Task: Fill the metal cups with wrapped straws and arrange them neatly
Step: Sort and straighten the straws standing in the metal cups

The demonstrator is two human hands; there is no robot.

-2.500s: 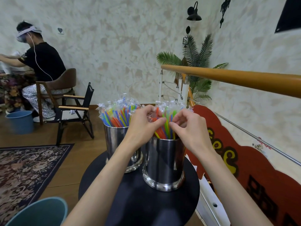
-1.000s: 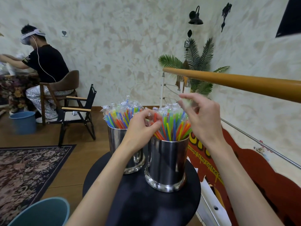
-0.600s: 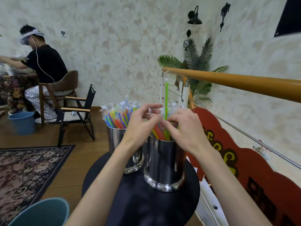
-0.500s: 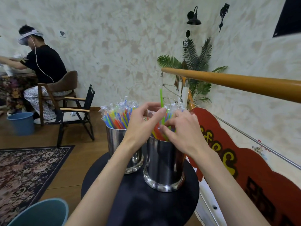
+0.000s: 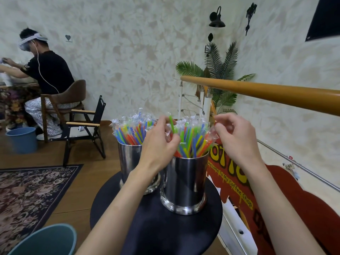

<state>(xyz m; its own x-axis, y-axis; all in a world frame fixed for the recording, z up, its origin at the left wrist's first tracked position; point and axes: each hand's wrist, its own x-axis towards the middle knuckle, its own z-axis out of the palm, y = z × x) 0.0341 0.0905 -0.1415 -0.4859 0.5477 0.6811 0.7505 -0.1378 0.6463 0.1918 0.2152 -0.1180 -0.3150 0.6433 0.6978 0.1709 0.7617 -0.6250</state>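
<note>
Two shiny metal cups stand side by side on a round black table (image 5: 156,229). The left cup (image 5: 129,162) is partly behind my left forearm, and the right cup (image 5: 185,183) is nearer to me. Both are packed with upright colourful wrapped straws: one bundle (image 5: 130,129) in the left cup, another (image 5: 194,142) in the right. My left hand (image 5: 158,144) pinches a green straw (image 5: 171,123) that stands higher than the rest at the right cup's left side. My right hand (image 5: 237,138) has curled fingers pinching wrapper tops at that bundle's right edge.
A wooden handrail (image 5: 266,92) crosses just behind and right of the cups, above a red sign (image 5: 239,179). A teal bin (image 5: 46,240) stands at the lower left, by a patterned rug (image 5: 27,190). A folding chair (image 5: 86,126) and a seated person (image 5: 46,74) are further back left.
My right hand let go of the raised green straw and moved to the bundle's right edge. The left hand took hold of that straw, which now sits lower.
</note>
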